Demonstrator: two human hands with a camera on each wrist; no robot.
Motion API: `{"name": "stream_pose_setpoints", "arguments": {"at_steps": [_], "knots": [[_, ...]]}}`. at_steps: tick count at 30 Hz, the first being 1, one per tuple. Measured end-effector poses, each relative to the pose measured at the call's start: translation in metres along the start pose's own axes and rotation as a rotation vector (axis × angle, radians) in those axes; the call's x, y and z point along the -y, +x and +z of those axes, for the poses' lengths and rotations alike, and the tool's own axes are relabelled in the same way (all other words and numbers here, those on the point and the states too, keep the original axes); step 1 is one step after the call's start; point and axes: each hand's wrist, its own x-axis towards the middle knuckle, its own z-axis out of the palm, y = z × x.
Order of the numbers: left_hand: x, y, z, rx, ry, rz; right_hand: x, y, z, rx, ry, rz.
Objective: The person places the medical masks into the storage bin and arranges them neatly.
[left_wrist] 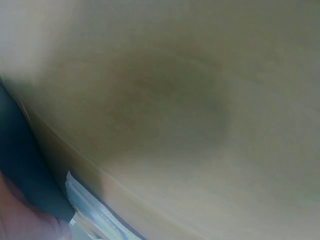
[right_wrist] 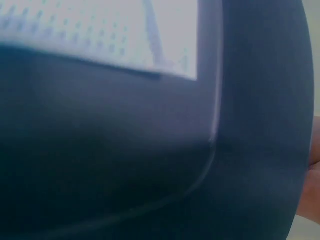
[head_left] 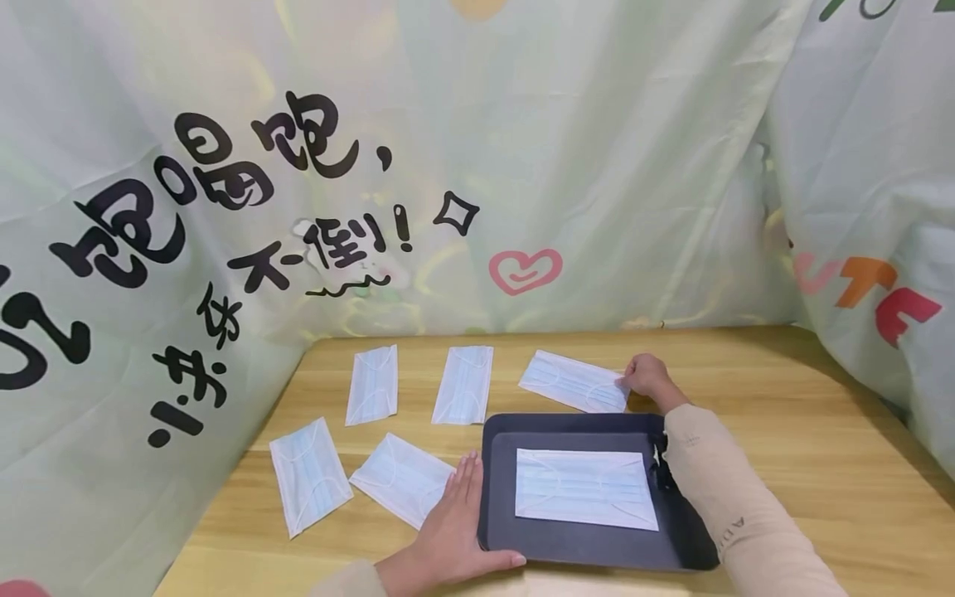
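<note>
Light blue pleated face masks with white borders and ear loops, one dark grey rectangular tray (head_left: pixel 578 551), pale wood-grain surface (head_left: pixel 753 390).

Right hand (head_left: pixel 647 381): fingers curled in, pinching the right end of the back-right mask (head_left: pixel 570 380), which lies flat on the surface just beyond the tray's far rim. Exact grip at the edge is too small to read.

Left hand (head_left: pixel 451 535): fingers straight and together along the tray's left side, thumb out over its near-left corner; nothing enclosed.

One mask (head_left: pixel 585 489) lies flat in the tray, loops up. Four others rest to the left: back-left mask (head_left: pixel 371 385), back-middle mask (head_left: pixel 462 385), front-left mask (head_left: pixel 311 477), and the mask beside the left hand (head_left: pixel 403 481), its near corner hidden by that hand.

Risks, as judged:
- Pinch is at one end only; the free end could droop, fold or catch the far rim if lifted.
- Beige right sleeve (head_left: pixel 734 489) crosses the tray's right side; a low pull-back could drag the rim or disturb the mask inside.
- Left hand shifting outward could crease or push the neighbouring mask.
- Thin loops could snag on fingers.
</note>
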Motion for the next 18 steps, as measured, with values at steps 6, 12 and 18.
{"name": "stream_pose_setpoints", "arguments": {"at_steps": [6, 12, 18], "knots": [[-0.001, 0.001, 0.0, -0.033, 0.03, 0.018, 0.072, -0.033, -0.032, 0.022, -0.047, 0.07], [-0.001, 0.0, -0.001, -0.023, 0.004, 0.016, 0.161, -0.079, -0.059, -0.005, -0.028, 0.15], [0.0, 0.0, -0.001, -0.003, -0.02, 0.008, 0.175, -0.09, -0.062, -0.106, -0.018, 0.033]]}}
